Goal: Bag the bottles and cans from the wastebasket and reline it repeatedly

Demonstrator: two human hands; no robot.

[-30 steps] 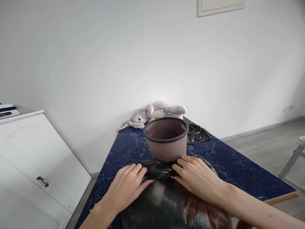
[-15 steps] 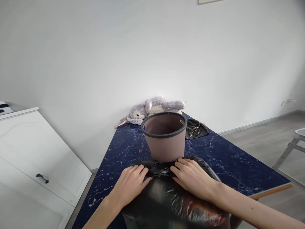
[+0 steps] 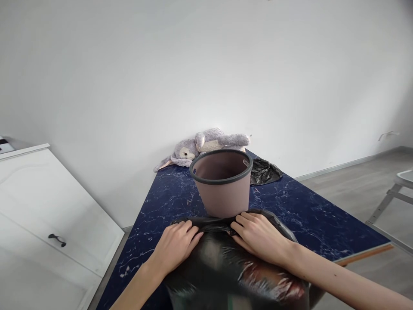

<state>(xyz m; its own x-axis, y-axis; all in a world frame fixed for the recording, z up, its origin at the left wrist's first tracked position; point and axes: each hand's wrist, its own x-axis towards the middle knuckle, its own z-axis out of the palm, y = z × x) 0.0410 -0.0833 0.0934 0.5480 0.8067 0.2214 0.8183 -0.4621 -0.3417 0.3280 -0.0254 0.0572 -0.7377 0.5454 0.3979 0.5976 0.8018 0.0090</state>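
A full black plastic bag (image 3: pixel 226 271) lies on the dark blue marbled table (image 3: pixel 309 219) right in front of me. My left hand (image 3: pixel 174 247) and my right hand (image 3: pixel 260 237) rest on its top, fingers curled and pinching the gathered neck of the bag (image 3: pixel 214 224) between them. Just behind the bag stands an empty mauve plastic bin (image 3: pixel 222 183) with a dark grey rim, upright and open.
A grey plush toy (image 3: pixel 201 146) lies at the table's far end against the white wall. A crumpled black bag (image 3: pixel 264 171) sits to the right of the bin. A white cabinet (image 3: pixel 41 211) stands on the left. A metal frame (image 3: pixel 395 191) is on the floor at right.
My hands have edged slightly closer together on the bag's neck. The view has tilted down a little; the bin and toy appear higher in frame.
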